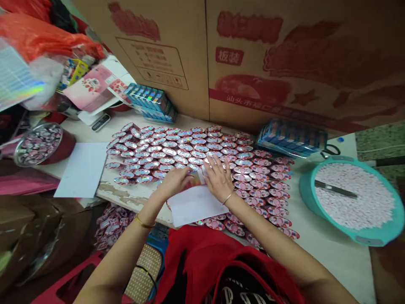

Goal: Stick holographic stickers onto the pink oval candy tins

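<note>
Before me lie many rows of small oval-topped packs (196, 147) with shiny and pink faces, standing close together. A white sheet (201, 204) lies over the nearest packs, its far edge curled up to show a shiny, coloured patch. My left hand (175, 181) is closed at the left of that curled edge, thumb and fingers pinched on it. Opposite it, my right hand (219, 179) rests palm down with fingers spread, touching the packs and the sheet's right side. What lies under the fingertips is partly hidden.
Large cartons (202, 55) wall off the back, with wrapped blue boxes (291, 137) before them. At right stands a turquoise basin (305, 198) of small pale pieces with a dark flat tool (335, 189). At left are a filled metal-rimmed pot (68, 145) and a white sheet stack (82, 169).
</note>
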`<state>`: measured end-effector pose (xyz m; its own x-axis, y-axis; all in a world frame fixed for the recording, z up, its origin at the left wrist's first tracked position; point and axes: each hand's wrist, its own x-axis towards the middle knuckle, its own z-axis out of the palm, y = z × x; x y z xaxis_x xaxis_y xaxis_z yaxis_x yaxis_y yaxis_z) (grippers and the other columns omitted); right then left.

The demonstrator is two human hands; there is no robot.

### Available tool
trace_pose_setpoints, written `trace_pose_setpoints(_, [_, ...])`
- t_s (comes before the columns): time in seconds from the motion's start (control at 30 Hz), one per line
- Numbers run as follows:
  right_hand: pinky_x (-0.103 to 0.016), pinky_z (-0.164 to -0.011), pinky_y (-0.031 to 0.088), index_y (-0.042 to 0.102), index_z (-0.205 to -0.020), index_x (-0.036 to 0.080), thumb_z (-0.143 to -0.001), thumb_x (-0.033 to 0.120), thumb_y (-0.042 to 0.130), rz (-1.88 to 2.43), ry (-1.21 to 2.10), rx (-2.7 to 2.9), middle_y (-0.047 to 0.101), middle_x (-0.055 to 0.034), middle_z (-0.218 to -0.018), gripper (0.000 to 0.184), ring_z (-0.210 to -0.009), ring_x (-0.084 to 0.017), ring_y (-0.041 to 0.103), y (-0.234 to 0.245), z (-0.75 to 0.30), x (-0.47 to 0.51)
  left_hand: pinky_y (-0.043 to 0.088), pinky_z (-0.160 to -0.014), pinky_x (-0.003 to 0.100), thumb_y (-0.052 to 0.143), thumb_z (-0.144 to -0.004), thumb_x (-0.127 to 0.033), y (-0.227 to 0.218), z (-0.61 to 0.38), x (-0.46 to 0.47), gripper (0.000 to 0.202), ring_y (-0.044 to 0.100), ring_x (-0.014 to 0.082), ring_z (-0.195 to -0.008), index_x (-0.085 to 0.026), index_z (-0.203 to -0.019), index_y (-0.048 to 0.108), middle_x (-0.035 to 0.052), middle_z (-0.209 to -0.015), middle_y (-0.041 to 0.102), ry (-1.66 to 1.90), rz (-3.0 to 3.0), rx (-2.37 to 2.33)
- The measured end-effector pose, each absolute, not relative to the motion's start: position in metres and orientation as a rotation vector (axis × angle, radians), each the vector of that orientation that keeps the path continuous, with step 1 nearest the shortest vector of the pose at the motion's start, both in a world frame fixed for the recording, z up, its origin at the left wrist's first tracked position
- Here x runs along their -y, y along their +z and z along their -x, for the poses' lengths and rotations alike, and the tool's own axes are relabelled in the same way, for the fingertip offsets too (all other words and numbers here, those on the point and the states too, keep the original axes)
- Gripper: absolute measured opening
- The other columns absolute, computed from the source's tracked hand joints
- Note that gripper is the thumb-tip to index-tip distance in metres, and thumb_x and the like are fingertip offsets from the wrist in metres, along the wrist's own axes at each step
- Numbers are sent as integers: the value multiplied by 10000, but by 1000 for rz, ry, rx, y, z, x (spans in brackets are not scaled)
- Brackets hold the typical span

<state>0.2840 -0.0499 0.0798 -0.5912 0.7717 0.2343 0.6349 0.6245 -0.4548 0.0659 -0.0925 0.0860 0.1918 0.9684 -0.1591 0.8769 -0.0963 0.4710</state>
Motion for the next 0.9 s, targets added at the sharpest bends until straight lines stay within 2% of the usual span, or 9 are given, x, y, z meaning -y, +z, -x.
trace_pose_setpoints(0.07, [-543, -1112, 207, 579, -1209, 189, -971, 207, 369, 1084, 394, 2488, 640, -126, -1185, 318, -1200, -264, 490, 105, -281, 51, 423, -738, 303, 446, -947, -402, 113, -71, 90, 232, 621, 192, -763, -263, -999, 624, 34, -823, 673, 297, -2079, -1632])
trace_pose_setpoints(0.13, [-461, -1031, 307, 619, -1074, 187, -974, 193, 356, 1050, 412, 2530, 674, -100, -1008, 282, -1035, -236, 543, 128, -288, 49, 415, -708, 290, 396, -966, -427, 138, -80, 86, 294, 597, 179, -725, -262, -931, 636, 24, -773, 647, 315, -2139, -1581])
trace_pose_setpoints(0.2, [-379, -898, 372, 624, -973, 188, -976, 206, 366, 1023, 469, 2553, 670, -83, -927, 258, -919, -215, 546, 147, -302, 46, 415, -717, 291, 385, -973, -416, 157, -94, 84, 313, 589, 174, -736, -256, -919, 648, 26, -769, 640, 368, -2211, -1542])
trace_pose_setpoints(0.27, [-332, -799, 376, 613, -908, 193, -983, 231, 371, 1042, 525, 2531, 662, -69, -891, 256, -867, -202, 544, 161, -321, 44, 416, -765, 311, 417, -967, -388, 168, -114, 81, 279, 596, 185, -823, -252, -986, 660, 47, -850, 661, 486, -2335, -1528])
trace_pose_setpoints(0.37, [-293, -737, 366, 592, -846, 204, -993, 265, 369, 1136, 624, 2422, 645, -45, -823, 274, -818, -186, 549, 174, -347, 41, 402, -827, 360, 484, -944, -340, 176, -149, 78, 243, 582, 217, -969, -265, -1099, 655, 83, -1043, 677, 727, -2553, -1562])
trace_pose_setpoints(0.5, [-258, -672, 370, 556, -764, 206, -991, 292, 368, 1194, 814, 2233, 611, -12, -737, 307, -716, -157, 541, 184, -376, 38, 403, -858, 393, 518, -926, -258, 177, -188, 78, 231, 584, 231, -1023, -272, -1107, 660, 92, -1170, 673, 915, -2686, -1568])
trace_pose_setpoints(0.63, [-246, -635, 363, 562, -744, 209, -973, 305, 381, 1272, 895, 2113, 599, 9, -691, 307, -664, -144, 533, 187, -402, 36, 428, -899, 414, 551, -892, -200, 171, -214, 95, 212, 581, 247, -1080, -266, -1067, 650, 93, -1227, 650, 1056, -2704, -1465])
trace_pose_setpoints(0.8, [-272, -697, 382, 637, -798, 206, -926, 335, 443, 1401, 834, 2011, 670, -22, -787, 267, -757, -170, 582, 187, -437, 34, 495, -812, 341, 570, -865, -173, 171, -233, 129, 151, 608, 196, -961, -237, -1000, 585, 93, -1045, 641, 1314, -2404, -1186])
trace_pose_setpoints(0.9, [-269, -691, 407, 678, -819, 202, -886, 408, 497, 1322, 944, 1928, 686, -23, -806, 283, -762, -172, 581, 188, -448, 34, 496, -767, 319, 575, -875, -219, 180, -239, 119, 224, 601, 192, -956, -229, -1097, 542, 97, -1061, 626, 1513, -2159, -1303])
